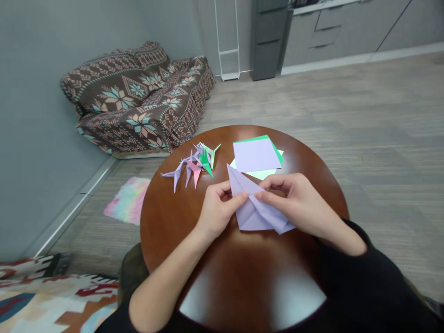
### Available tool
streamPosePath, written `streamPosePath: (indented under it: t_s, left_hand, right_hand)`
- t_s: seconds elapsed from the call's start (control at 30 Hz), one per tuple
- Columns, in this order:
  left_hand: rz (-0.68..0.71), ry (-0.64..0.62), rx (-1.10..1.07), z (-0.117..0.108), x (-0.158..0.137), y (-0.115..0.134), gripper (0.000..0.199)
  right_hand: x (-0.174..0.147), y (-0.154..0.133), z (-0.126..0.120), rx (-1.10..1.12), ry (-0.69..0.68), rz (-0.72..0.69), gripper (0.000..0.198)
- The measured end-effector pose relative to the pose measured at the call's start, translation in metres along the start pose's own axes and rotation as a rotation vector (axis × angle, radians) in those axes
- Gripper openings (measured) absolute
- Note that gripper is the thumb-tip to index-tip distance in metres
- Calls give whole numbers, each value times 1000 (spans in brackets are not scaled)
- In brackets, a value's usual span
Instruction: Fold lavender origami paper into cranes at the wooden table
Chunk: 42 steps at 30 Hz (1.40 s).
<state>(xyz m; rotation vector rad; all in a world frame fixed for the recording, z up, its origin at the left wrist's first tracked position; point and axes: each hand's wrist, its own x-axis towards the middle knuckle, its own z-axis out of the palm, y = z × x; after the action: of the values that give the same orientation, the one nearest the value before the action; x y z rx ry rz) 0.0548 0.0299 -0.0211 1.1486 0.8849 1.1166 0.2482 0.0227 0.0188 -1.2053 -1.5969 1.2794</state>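
Note:
A partly folded sheet of lilac origami paper is held just above the near part of the round table, with creases and a raised fold across it. My left hand pinches it near the middle, thumb on top and fingers behind the sheet. On the other side, my right hand is closed on the same paper, its thumb beside the left thumb at the fold. One pointed corner sticks up towards the far left. The fingers under the sheet are partly hidden.
Several folded paper cranes in purple, pink and green lie at the table's left. A stack of square paper sheets, lilac over green, sits behind my hands on the brown table. A covered sofa stands beyond.

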Motion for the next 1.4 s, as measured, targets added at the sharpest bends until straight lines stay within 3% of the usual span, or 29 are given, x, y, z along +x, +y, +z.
streamPosePath:
  t_s: [0.4, 0.83, 1.4]
  left_hand:
    - [-24, -29, 139, 2, 0, 14, 23]
    - [-67, -66, 124, 5, -1, 14, 17]
    - [85, 46, 205, -28, 16, 16, 11]
  right_hand:
    - [-1, -1, -2, 32, -65, 98, 11]
    - [-2, -2, -5, -113, -213, 51, 22]
    - [-7, -2, -16, -105, -371, 151, 18]
